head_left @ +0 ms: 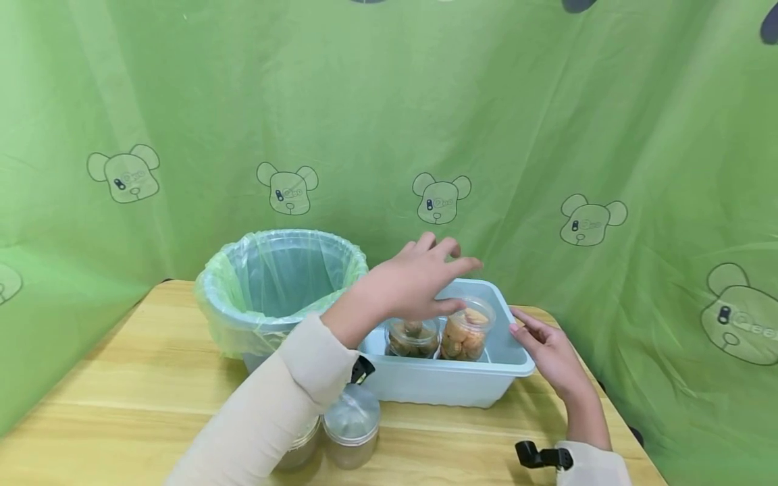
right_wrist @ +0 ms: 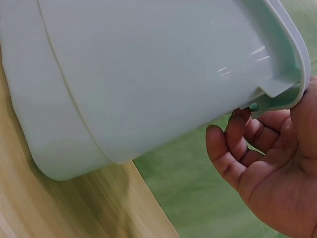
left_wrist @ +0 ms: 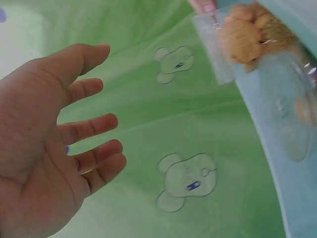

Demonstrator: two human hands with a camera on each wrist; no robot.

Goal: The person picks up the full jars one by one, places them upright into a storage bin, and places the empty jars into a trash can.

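Note:
My left hand (head_left: 413, 280) hovers over the light blue plastic basin (head_left: 437, 381), fingers spread and nothing held. Below it, a clear jar of orange-brown cookies (head_left: 464, 344) leans inside the basin. Beside that jar stands another clear jar with darker brown pieces (head_left: 413, 341). In the left wrist view the palm (left_wrist: 39, 134) is bare, with cookies (left_wrist: 242, 39) behind clear plastic at the upper right. My right hand (head_left: 550, 351) grips the basin's right end, thumb at the rim (right_wrist: 303, 54) and fingers curled beneath it.
Left of the basin stands a round bin (head_left: 213, 290) lined with a thin green bag. Two clear lidded containers, one of them partly behind my left sleeve (head_left: 261, 412), stand in front; the nearer lid (head_left: 352, 408) shows. A green curtain (head_left: 389, 101) hangs behind the wooden table (head_left: 121, 405).

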